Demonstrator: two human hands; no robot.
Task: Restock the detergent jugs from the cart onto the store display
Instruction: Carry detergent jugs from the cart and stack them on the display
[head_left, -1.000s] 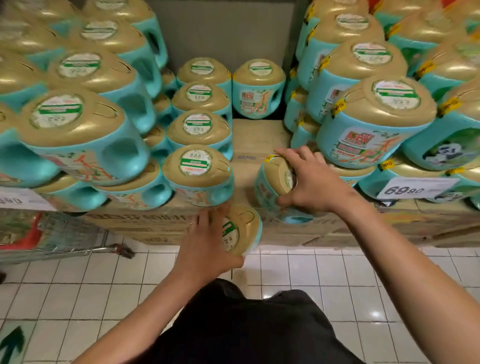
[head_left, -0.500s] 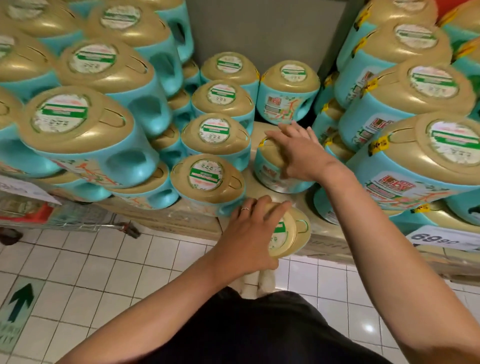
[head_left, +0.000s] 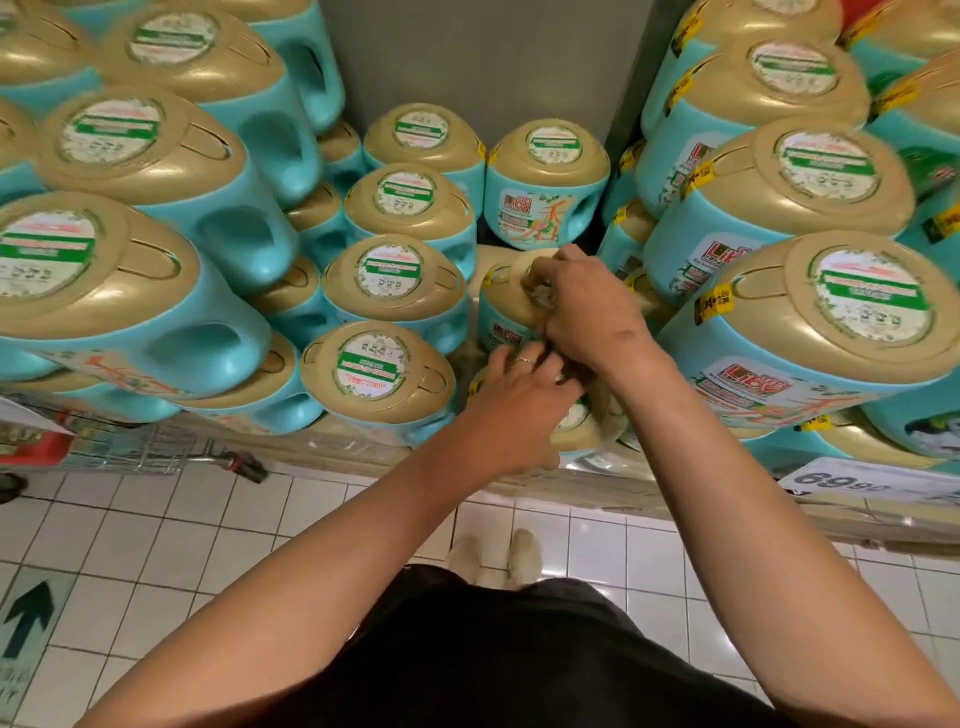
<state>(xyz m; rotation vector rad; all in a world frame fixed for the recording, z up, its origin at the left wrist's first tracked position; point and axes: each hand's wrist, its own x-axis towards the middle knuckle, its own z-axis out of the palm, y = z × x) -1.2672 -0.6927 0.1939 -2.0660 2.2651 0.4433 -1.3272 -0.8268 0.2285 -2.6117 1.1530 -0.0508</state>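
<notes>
Detergent jugs (head_left: 395, 280) of this size look full, so I judge them heavy, with liquid that shifts when tipped. The plastic walls are stiff and the smooth gold tops probably slick. The surest hold is the moulded handle hole (head_left: 236, 236) in the turquoise side, not the top where I have them.

My right hand (head_left: 592, 317) has its fingers curled over the gold top of the back jug (head_left: 501, 312). That jug sits on the display (head_left: 571, 491) in the gap between the stacked rows. My left hand (head_left: 524, 400) curves its fingers over the top of the front jug (head_left: 584, 434) at the display's front edge, just beside the back jug. Blur hides how tightly they close. The wire cart (head_left: 130, 452) stands low to my left.

The side labels (head_left: 519, 205) carry red lettering that reads as "Liby". The round green-and-white stickers on the tops and the yellow tags are too small to read. A price card (head_left: 857, 483) says 69.90.
</notes>
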